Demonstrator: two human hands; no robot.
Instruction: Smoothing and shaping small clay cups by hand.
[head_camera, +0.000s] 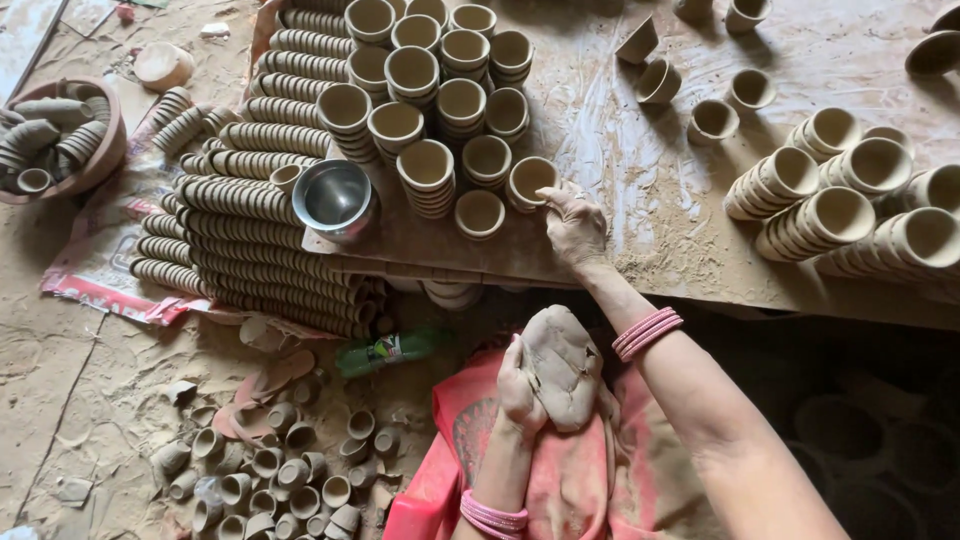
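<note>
Overhead: clay-smeared board (640, 190), dusty floor (90, 380), stacked cups (430, 90).

**Around the metal bowl**

The metal bowl (334, 197) sits on the board (650, 200) at its left edge. Right of the bowl stand stacked cups (430, 100); far right of it, stacks lying sideways (850, 200). Left of the bowl lie rows of nested cups (250, 220), and beyond them a basin (60, 140). Below the bowl, loose cups (280, 480) cover the floor.
</note>
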